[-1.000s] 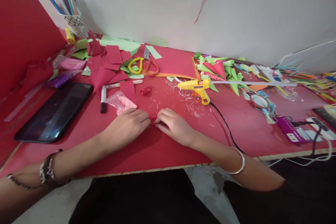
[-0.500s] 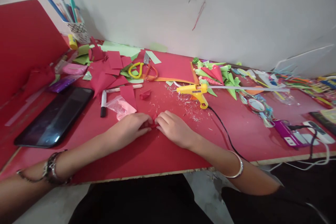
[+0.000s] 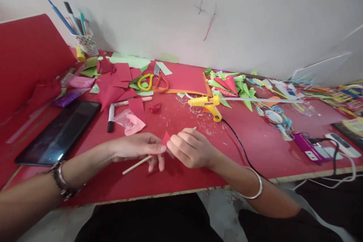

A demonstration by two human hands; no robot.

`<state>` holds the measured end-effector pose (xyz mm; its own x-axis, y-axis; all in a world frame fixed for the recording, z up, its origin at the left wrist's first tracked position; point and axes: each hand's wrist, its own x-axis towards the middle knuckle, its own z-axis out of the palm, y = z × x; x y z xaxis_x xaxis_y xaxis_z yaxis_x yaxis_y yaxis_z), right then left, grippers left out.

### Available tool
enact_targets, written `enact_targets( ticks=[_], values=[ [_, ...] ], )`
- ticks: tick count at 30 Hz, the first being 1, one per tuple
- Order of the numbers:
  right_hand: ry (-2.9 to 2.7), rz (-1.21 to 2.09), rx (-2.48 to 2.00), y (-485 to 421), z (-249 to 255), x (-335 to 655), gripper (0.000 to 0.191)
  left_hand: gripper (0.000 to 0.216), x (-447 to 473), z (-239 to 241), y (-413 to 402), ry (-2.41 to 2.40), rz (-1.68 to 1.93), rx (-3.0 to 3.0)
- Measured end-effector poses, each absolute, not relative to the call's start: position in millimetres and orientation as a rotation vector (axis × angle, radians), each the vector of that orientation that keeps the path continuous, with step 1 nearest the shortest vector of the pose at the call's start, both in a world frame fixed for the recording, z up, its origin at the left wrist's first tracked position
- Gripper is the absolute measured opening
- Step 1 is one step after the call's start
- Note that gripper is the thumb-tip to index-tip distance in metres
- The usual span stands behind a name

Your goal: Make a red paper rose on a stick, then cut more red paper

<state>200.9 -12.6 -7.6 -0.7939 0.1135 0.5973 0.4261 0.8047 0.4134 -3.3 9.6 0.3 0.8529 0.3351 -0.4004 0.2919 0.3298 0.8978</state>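
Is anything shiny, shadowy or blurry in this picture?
Head view: pale glare on the black phone; same view: a soft shadow on the wall by the pen cup; same view: the colourful sticks at far right look blurry.

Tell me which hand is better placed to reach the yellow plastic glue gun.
Right, probably. The right hand is nearer the yellow plastic glue gun; the left hand lies farther off to the left. The right is curled at the thin, pale, round stick, so it would likely need freeing first.
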Motion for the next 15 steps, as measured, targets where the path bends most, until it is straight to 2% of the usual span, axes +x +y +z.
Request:
enact_targets(
  ticks=[5, 10, 15],
  values=[
    [-2.388, -0.758, -0.45, -15, -6, 205, 0.016, 0.034, 5, -4, -5, 0.622, 0.237, 1.031],
    [-2.408, -0.757, -0.506, -13, -8, 207, 0.017, 0.03, 10, -7, -10, 0.711, 0.365, 1.143],
    [-2.425, -0.723, -0.538, -11, -11, 206, 0.015, 0.031, 10, -6, -9, 0.819, 0.347, 1.269]
  ],
)
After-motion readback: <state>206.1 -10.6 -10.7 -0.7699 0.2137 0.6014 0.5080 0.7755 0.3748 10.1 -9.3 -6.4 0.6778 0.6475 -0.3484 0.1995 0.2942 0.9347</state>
